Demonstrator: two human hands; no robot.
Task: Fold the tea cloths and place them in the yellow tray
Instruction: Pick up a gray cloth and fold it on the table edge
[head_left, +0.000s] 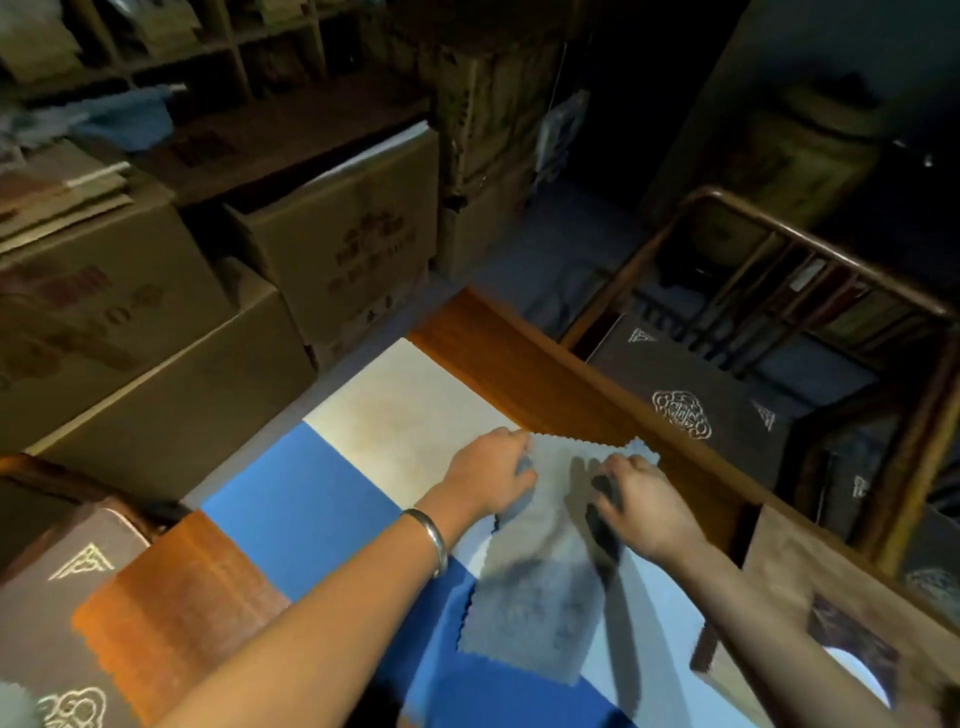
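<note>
A grey tea cloth with zigzag edges lies stretched toward me on a blue and cream mat on the wooden table. My left hand pinches the cloth's far left corner. My right hand pinches the far right corner, with the cloth's tip sticking out past the fingers. Both far corners are lifted slightly off the mat. The near end of the cloth lies flat. No yellow tray is in view.
The wooden table edge runs diagonally behind the cloth. Dark boxes with gold emblems sit on a chair to the right and at the lower left. Cardboard boxes stand stacked beyond the table on the left.
</note>
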